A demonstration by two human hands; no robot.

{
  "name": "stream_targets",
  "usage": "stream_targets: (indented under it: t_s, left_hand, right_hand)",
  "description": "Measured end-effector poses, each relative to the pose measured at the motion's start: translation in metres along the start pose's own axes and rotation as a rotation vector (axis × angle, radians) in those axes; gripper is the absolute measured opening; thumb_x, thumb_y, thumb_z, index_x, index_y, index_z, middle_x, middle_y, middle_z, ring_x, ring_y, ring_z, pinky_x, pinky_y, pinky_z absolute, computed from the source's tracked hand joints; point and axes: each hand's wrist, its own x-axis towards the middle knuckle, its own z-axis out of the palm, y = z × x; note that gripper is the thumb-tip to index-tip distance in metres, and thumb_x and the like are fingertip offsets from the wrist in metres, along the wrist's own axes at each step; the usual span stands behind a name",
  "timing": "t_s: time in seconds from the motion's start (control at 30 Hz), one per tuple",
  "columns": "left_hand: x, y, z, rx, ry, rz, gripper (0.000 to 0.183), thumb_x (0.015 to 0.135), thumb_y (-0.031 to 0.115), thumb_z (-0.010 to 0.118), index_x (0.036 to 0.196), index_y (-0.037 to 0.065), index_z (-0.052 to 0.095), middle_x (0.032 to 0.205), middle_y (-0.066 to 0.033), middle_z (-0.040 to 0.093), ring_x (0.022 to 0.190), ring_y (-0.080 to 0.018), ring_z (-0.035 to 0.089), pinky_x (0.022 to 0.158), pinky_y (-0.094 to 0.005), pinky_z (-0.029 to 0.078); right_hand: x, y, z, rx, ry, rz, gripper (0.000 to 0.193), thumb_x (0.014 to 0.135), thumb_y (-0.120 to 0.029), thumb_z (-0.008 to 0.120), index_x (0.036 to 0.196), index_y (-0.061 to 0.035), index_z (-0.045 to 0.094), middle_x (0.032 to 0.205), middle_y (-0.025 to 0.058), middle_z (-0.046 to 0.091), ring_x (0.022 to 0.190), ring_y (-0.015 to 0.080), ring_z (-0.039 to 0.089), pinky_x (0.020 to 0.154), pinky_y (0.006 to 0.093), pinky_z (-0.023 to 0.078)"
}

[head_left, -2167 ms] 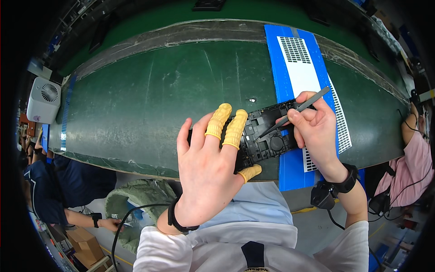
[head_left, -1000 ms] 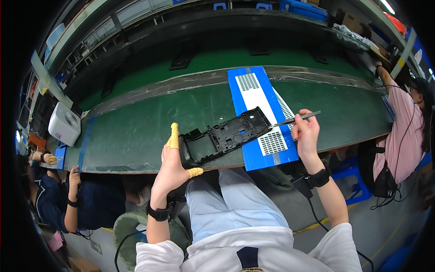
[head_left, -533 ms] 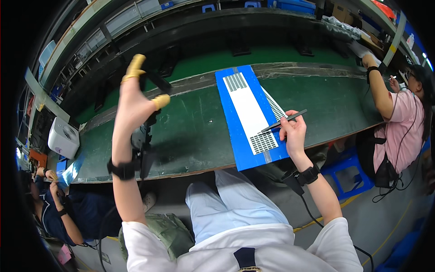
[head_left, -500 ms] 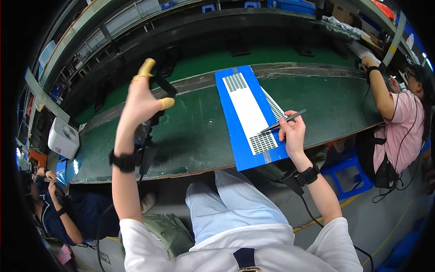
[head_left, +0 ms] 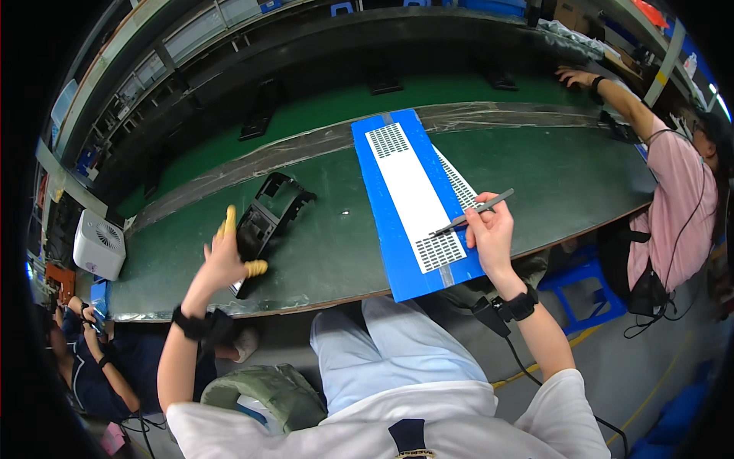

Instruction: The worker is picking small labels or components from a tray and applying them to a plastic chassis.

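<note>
A black plastic housing (head_left: pixel 269 216) with an open frame at its far end lies on the green table, left of centre. Beside its near left end is my left hand (head_left: pixel 222 264), fingers spread, with yellow finger cots on thumb and forefinger; whether it touches the housing I cannot tell. My right hand (head_left: pixel 492 236) grips dark tweezers (head_left: pixel 478 211), their tips at the near grid of small dark stickers on a white sheet (head_left: pixel 413 187). That sheet lies on a long blue board (head_left: pixel 375 180). A second sticker sheet (head_left: pixel 457 180) sticks out along the board's right side.
A white fan unit (head_left: pixel 100 243) stands at the table's left end. Across the table runs a green conveyor belt (head_left: pixel 321 115) carrying several dark parts. One person in pink (head_left: pixel 673 191) reaches toward it at right; another person (head_left: pixel 95 359) sits at left. A blue stool (head_left: pixel 581 287) stands right.
My left hand has come down and toward me; the housing now shows beside it on the table. The tweezers have shifted slightly. The person at right has stretched an arm toward the belt.
</note>
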Motion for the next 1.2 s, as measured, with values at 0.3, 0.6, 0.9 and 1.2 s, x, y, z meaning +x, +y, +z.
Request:
stream_targets:
  t_s: [0.3,0.6,0.9,1.2]
  left_hand:
    - [-0.004,-0.107,-0.002,-0.495,0.532,-0.132,0.086,0.053,0.02,0.076,0.118,-0.009,0.028,0.105,-0.0212,0.048,0.095,-0.0239,0.05,0.08,-0.0295,0.039]
    - [0.217,-0.194,-0.051,0.002,0.847,-0.499,0.083,0.055,0.041,0.071,0.114,-0.003,0.033,0.105,-0.0236,0.046,0.097,-0.0361,0.046,0.082,-0.037,0.039]
    - [0.269,-0.113,-0.044,0.328,0.28,0.181,0.019,0.064,0.008,0.058,0.083,0.006,0.056,0.079,-0.0112,0.057,0.082,-0.0248,0.053,0.068,-0.0355,0.042]
    - [0.113,0.044,-0.028,0.121,0.412,0.667,0.011,0.057,0.006,0.053,0.068,0.002,0.054,0.061,-0.0141,0.054,0.062,-0.0271,0.055,0.056,-0.0364,0.045]
  right_hand:
    - [0.002,0.001,-0.002,0.044,0.025,0.026,0.021,0.078,0.001,0.046,0.096,-0.0023,0.036,0.065,0.0138,0.056,0.034,0.0042,0.037,0.03,0.0148,0.025]
    - [-0.006,0.001,0.003,-0.05,0.152,0.031,0.022,0.079,0.0,0.044,0.098,-0.0011,0.034,0.061,0.0159,0.054,0.032,0.0049,0.035,0.029,0.0151,0.025]
    - [-0.003,0.004,0.002,-0.054,0.189,0.003,0.022,0.079,0.001,0.043,0.098,-0.0012,0.034,0.065,0.017,0.055,0.031,0.0041,0.033,0.029,0.0149,0.023]
    - [-0.001,0.003,0.002,0.063,0.202,-0.015,0.022,0.079,0.001,0.045,0.099,-0.0019,0.036,0.058,0.0078,0.053,0.033,0.0026,0.033,0.029,0.0158,0.022]
